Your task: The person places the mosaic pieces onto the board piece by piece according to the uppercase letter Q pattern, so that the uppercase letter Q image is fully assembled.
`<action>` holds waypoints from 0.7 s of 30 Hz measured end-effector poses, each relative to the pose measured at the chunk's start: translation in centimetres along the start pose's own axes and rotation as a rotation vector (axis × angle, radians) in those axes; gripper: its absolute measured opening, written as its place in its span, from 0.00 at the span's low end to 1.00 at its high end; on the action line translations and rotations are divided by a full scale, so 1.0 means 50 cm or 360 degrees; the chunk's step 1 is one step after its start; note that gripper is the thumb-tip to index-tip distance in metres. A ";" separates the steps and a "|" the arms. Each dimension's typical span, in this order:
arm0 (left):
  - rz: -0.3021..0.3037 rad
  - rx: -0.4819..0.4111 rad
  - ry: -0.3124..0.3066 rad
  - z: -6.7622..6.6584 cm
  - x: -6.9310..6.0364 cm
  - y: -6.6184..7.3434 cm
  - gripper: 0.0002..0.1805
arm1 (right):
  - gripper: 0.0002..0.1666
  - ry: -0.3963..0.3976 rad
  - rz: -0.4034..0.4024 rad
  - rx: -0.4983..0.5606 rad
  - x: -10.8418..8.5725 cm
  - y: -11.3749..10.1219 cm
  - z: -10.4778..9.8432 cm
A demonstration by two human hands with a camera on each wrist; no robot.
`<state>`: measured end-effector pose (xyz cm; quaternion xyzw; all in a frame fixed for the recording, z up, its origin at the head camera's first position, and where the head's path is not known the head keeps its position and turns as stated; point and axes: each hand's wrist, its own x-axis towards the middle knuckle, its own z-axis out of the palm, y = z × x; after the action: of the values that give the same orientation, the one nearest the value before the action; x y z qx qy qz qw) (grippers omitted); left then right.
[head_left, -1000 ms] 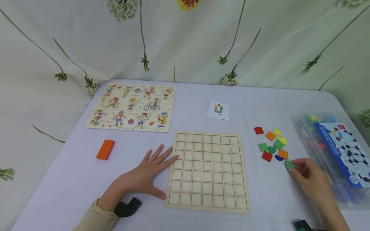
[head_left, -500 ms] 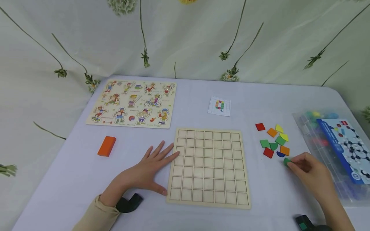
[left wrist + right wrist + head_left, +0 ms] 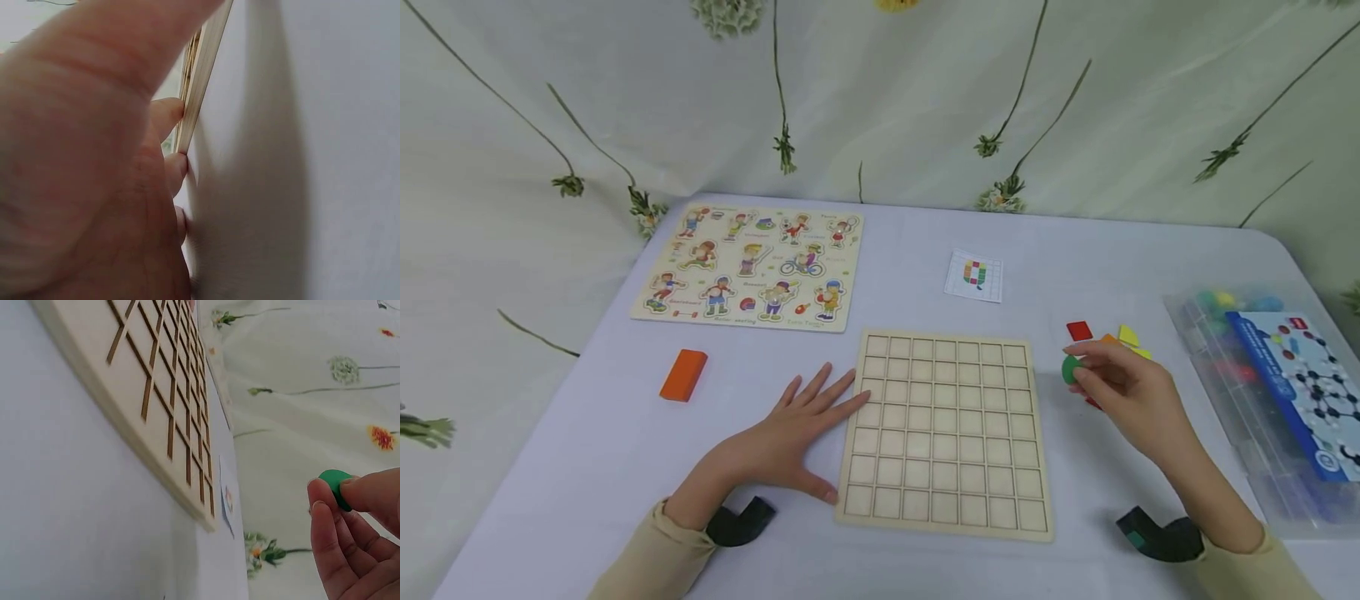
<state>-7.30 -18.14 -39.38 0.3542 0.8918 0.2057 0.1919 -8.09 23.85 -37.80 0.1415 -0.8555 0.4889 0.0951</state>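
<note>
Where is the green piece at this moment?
In the head view, the right hand pinches the green piece to the right of the grid board, near a red square.

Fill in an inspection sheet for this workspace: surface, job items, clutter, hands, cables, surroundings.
Surface: pale tabletop.
Job items: grid board, flat; pattern card beyond it; green piece, lifted; loose coloured pieces right of the board, partly hidden.
Clutter: sports-figure puzzle, orange block, clear plastic case with blue booklet on top.
Hands: left hand spread, touching the board's left edge; right hand pinches the green piece.
Cables: nothing seen.
Surroundings: flower-printed fabric behind; black device at each wrist.
</note>
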 end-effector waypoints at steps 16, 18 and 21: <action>-0.0053 0.0013 0.0031 0.003 0.002 0.014 0.64 | 0.12 -0.0393 0.0115 0.0517 0.058 -0.102 0.135; -0.0053 0.0023 0.0029 0.003 0.003 0.013 0.64 | 0.11 -0.0447 0.0132 0.0587 0.059 -0.102 0.149; -0.0058 0.0018 0.0024 0.002 0.003 0.014 0.64 | 0.11 -0.0530 0.0168 0.0672 0.057 -0.103 0.167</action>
<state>-6.96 -17.56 -39.17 0.3376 0.9007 0.1997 0.1869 -9.24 13.75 -37.00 0.1920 -0.7448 0.6306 -0.1041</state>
